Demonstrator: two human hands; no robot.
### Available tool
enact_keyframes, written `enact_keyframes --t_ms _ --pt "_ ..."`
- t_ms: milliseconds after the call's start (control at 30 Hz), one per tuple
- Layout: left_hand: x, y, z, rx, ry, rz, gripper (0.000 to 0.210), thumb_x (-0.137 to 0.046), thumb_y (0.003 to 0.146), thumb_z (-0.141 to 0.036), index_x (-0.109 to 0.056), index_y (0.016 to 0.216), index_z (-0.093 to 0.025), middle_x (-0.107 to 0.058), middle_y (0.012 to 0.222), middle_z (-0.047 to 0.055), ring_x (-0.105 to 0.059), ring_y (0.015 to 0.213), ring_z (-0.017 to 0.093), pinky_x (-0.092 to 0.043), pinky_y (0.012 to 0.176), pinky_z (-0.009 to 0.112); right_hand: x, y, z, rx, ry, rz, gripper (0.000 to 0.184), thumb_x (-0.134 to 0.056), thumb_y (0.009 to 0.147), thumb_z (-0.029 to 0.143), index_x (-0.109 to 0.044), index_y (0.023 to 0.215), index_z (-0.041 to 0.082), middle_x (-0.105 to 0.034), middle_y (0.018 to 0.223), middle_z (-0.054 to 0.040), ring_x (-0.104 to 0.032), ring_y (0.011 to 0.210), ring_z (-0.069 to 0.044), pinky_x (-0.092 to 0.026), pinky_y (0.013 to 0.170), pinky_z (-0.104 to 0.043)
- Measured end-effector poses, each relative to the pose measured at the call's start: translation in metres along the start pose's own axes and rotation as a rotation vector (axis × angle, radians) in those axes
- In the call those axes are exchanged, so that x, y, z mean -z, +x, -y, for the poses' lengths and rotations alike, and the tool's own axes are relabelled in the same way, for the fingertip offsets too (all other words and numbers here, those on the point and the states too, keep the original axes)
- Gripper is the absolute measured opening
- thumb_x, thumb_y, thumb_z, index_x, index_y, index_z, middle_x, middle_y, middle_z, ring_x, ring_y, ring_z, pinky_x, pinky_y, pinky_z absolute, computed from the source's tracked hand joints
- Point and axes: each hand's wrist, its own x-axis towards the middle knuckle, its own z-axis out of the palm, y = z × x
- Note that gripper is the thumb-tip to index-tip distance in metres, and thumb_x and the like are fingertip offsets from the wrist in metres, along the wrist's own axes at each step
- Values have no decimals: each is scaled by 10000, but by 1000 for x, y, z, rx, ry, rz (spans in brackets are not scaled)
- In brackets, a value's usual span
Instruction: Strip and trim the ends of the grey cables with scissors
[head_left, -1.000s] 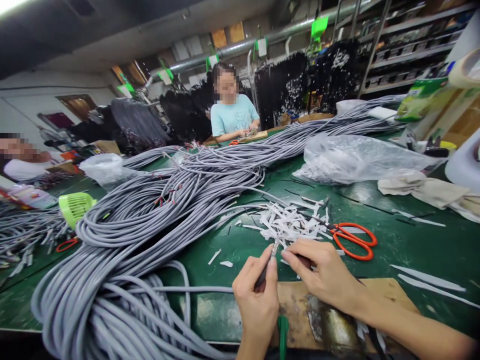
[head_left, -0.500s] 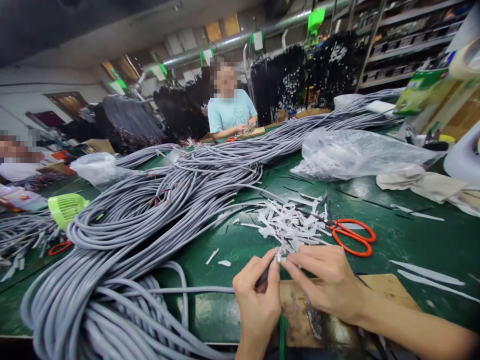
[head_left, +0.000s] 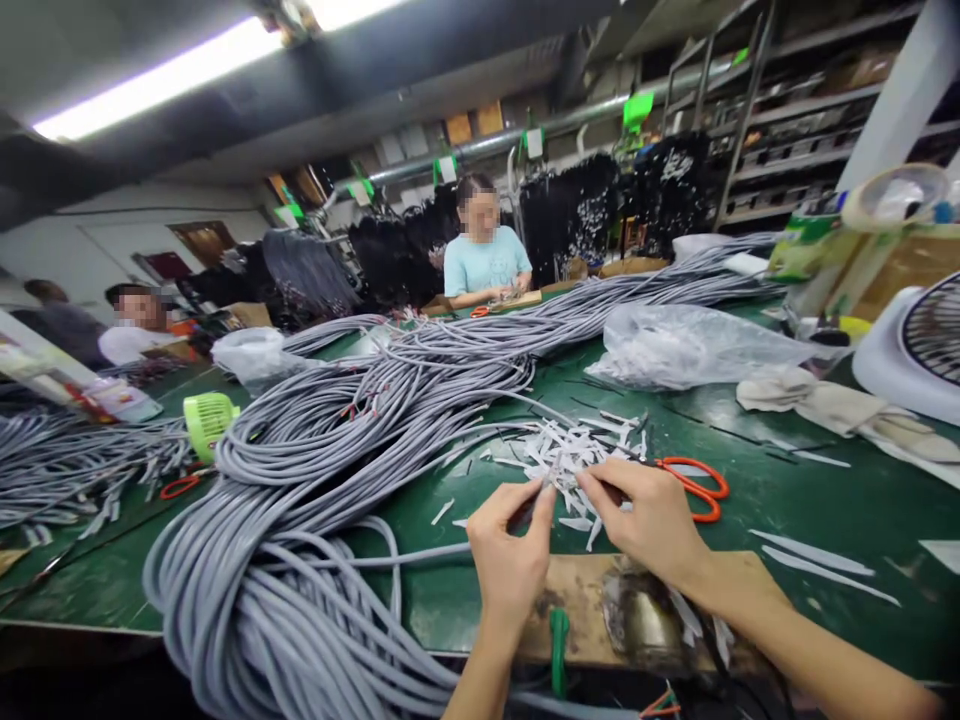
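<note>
Since half a second ago the left hand (head_left: pixel 511 540) and the right hand (head_left: pixel 654 512) shift forward toward the white scraps (head_left: pixel 574 445), their fingertips parting a little; a cable end with bare coloured wires (head_left: pixel 660 704) comes into sight at the lower edge, and the view tips up to show a ceiling light (head_left: pixel 169 75).

Nearest lies that cable end, just in front of a stained wooden board (head_left: pixel 574 582); a green upright piece (head_left: pixel 559 640) stands at the board's near side, and a shiny dark lump (head_left: pixel 637 612) sits on it, partly behind the right forearm.

Beyond the board, the left thumb and forefinger nearly meet; whether they grip anything I cannot tell; the right fingers bunch close beside them, against the scraps in view, and their hold is equally unclear.

The scraps heap on the green bench (head_left: pixel 795 500); scissors with orange handles (head_left: pixel 701 490) lie to their right; thick grey cables (head_left: pixel 315 600) loop along the left and run back across the bench.

Farther off are a clear bag (head_left: pixel 682 345), a pale cloth (head_left: pixel 832 400) and a lime-green fan (head_left: pixel 208 425); beyond the cables a person in light blue (head_left: pixel 487 265) sits before racks of black cords (head_left: pixel 574 215).
</note>
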Motion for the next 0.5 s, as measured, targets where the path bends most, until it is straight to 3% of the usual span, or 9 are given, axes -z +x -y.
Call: enact_keyframes --t_ms 233,500 --pt "-5 2 7 -64 -9 -53 135 -604 779 -224 -697 838 -146 -643 705 35 -536 579 125 -407 519 220 -4 3 9 96 -59 30 257 -462 868 273 -624 700 167 -614 640 -30 -541 590 -129 -332 571 -236" --pt "-9 -1 14 -30 10 -65 128 -618 764 -219 -701 834 -153 -642 694 33 -544 581 132 -417 520 219 -10 -2 -3 70 11 19 233 -473 864 256 -629 718 164 -621 644 -26 -536 577 -123 -339 564 -234"
